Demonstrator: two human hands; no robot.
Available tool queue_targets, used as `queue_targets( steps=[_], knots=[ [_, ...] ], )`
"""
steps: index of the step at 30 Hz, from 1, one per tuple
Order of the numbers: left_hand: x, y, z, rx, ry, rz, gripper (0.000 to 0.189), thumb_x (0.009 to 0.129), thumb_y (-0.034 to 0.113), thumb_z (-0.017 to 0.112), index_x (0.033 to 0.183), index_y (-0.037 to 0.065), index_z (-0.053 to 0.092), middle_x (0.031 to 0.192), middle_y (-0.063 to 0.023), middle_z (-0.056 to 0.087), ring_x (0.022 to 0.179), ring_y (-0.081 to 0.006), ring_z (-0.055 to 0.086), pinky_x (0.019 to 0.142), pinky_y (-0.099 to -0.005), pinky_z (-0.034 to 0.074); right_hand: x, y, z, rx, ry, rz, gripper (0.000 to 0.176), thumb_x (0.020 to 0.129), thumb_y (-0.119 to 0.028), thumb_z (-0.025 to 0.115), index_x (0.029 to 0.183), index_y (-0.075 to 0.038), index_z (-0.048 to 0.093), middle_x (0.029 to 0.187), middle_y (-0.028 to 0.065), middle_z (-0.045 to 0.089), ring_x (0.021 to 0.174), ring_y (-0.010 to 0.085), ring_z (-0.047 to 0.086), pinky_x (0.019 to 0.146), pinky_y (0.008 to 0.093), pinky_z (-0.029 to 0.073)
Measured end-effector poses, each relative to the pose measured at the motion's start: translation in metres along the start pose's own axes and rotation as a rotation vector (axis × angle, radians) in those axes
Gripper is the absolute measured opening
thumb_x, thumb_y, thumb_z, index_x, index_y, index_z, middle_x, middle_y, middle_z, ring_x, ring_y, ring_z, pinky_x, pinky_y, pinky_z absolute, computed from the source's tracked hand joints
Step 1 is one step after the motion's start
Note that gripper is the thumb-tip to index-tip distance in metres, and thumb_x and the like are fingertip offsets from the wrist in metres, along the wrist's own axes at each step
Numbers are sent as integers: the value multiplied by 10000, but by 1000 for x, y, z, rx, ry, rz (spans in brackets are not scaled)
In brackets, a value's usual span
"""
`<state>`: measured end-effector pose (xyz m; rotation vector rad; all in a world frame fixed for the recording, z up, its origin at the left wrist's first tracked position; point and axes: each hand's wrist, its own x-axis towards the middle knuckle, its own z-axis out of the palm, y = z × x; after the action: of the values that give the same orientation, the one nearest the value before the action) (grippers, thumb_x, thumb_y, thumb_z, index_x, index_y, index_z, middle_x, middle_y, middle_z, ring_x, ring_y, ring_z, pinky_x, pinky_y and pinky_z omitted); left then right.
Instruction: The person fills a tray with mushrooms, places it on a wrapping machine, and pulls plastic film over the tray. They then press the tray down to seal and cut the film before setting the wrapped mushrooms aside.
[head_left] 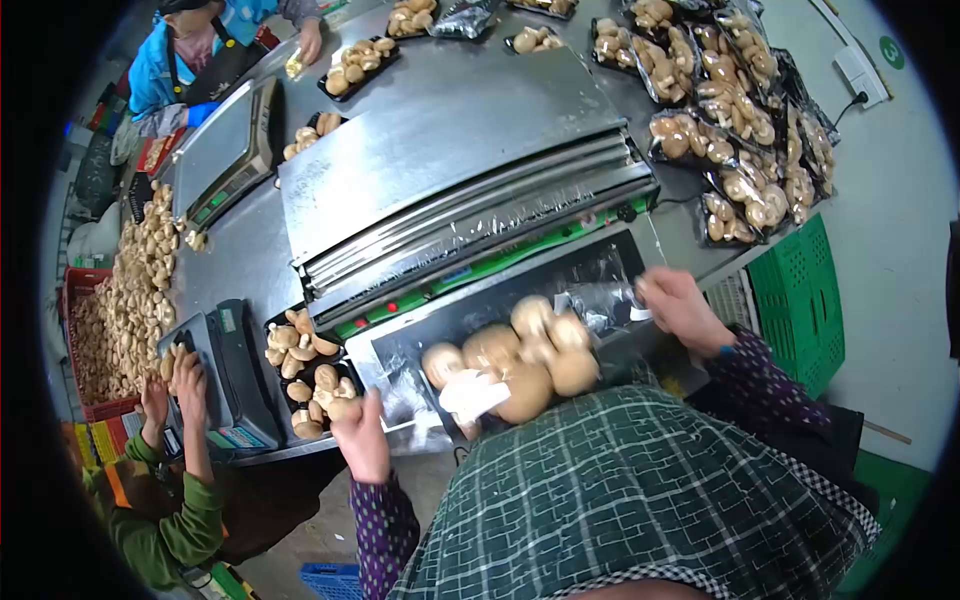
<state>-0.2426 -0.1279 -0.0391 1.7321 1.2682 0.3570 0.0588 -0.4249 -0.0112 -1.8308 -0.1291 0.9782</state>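
Observation:
A black tray of large brown mushrooms (535,350) lies in front of me on the wrapping machine, covered with clear plastic film (600,303). My right hand (685,312) pinches the film at the tray's right side. On the left, my left hand (362,437) is closed at the film's other side, its fingertips partly hidden. A white glare or label covers part of the mushrooms at the lower left. Beyond the tray stands the wrapping machine (450,150), with a broad metal top and a green front strip. Unwrapped mushroom trays (325,390) sit beside my left hand.
Wrapped mushroom packs (735,110) are piled at the right, above a green crate (800,300). Loose mushrooms (140,290) spill from a red crate (75,285) at the left. Two co-workers stand by scales (215,150), one in green sleeves (185,530), one in blue (155,85).

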Motion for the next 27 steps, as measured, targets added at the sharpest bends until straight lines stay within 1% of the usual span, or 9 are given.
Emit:
queue_targets(
  steps=[4, 7, 16, 19, 20, 22, 23, 26, 27],
  knots=[
    [-48, -58, 34, 426, -343, -8, 292, 740, 239, 654, 674, -40, 599, 568, -230, 520, 539, -328, 589, 585, -436, 471, 2, 124, -6, -272, -228, 83, 175, 848, -189, 584, 845, -16, 609, 680, 42, 612, 611, 104, 541, 546, 275, 438],
    [-57, -71, 104, 21, -520, 87, 277, 772, 252, 626, 821, -20, 607, 744, -212, 563, 749, -319, 600, 682, -419, 453, 10, 126, 76, -48, -444, -201, 280, 796, -139, 610, 1045, -12, 599, 945, 119, 646, 850, 183, 592, 750, 315, 477],
    [-33, 119, 107, -539, -878, 695, 307, 952, 231, 434, 1074, -19, 564, 1183, -169, 514, 1143, -241, 469, 974, -346, 348, -3, 85, 85, 204, -856, 74, 365, 831, -178, 604, 1138, -5, 508, 1035, 105, 593, 915, 217, 578, 793, 322, 466],
    [-38, 126, 79, -1239, -1944, -248, 647, 946, 475, 357, 1399, 21, 274, 1439, -131, 275, 1329, -218, 267, 1092, -330, 218, -8, 80, 90, 213, -867, 55, 397, 843, -191, 602, 1170, -3, 478, 1066, 101, 575, 937, 228, 574, 807, 324, 462],
    [-37, 112, 84, -1290, -1992, -269, 740, 933, 524, 320, 1441, 32, 103, 1473, -144, 205, 1362, -228, 210, 1113, -358, 188, -12, 78, 80, 277, -803, 78, 407, 847, -195, 601, 1180, -3, 468, 1076, 99, 570, 944, 232, 572, 811, 325, 461],
    [-47, 94, 92, -1678, -2000, -542, 715, 934, 523, 320, 1444, 63, 123, 1470, -130, 219, 1334, -239, 276, 1102, -352, 219, -21, 71, 52, 550, -495, 101, 429, 854, -204, 600, 1201, -1, 448, 1096, 96, 558, 958, 240, 569, 821, 327, 459],
    [-45, 88, 94, -1615, -1782, -494, 687, 939, 508, 328, 1443, 79, 145, 1461, -125, 244, 1316, -241, 310, 1086, -350, 253, -22, 66, 41, 632, -332, 48, 440, 858, -208, 599, 1211, 0, 438, 1106, 94, 552, 966, 243, 568, 826, 327, 457],
    [-46, 74, 117, -1474, -1228, -391, 587, 950, 440, 348, 1399, 69, 273, 1365, -140, 399, 1229, -217, 426, 1023, -343, 340, -14, 39, 49, 386, -75, -285, 346, 867, -238, 581, 1113, -6, 508, 1025, 61, 569, 910, 170, 566, 789, 298, 473],
    [-41, 75, 115, -1402, -1093, -334, 533, 967, 404, 321, 1367, 53, 346, 1320, -139, 456, 1193, -214, 463, 1013, -343, 350, 2, 57, 43, -54, 86, -456, 335, 891, -277, 544, 1072, 4, 543, 999, 48, 587, 912, 139, 569, 770, 284, 479]
  ],
)
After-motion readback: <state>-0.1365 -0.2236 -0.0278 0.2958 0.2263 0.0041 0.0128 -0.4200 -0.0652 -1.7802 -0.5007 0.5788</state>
